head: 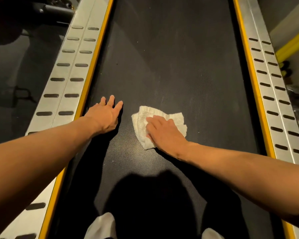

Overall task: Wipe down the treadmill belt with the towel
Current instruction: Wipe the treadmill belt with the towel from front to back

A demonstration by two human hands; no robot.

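the right hand (164,133) lies palm-down on a white towel (155,125), fingers extended and close together, pointing far-left. it is spread flat rather than curled; it presses the cloth to the surface and grips no fold that can be seen. the towel is crumpled and folded over itself, its edges showing beyond the fingertips on the far side, to the right of the hand and at the near-left by the thumb side. it sits on the treadmill belt (171,57), roughly at the middle of the belt's width and at mid-depth in the scene.

the left hand (105,116) rests flat on the bare belt just left of the towel, apart from it, with a strip of dark belt between them. its fingers (111,99) are splayed wide and point toward the far end; it holds nothing. it lies close to the yellow strip (91,73) that edges the belt on the left.

outside each yellow strip runs a silver side rail (71,66) with rows of dark oval slots; the right rail (269,75) matches it. the belt is dark and finely textured, with pale dusty streaks toward the far right. at the near edge, two white sock toes (102,226) rest on the belt beneath a dark shadow.
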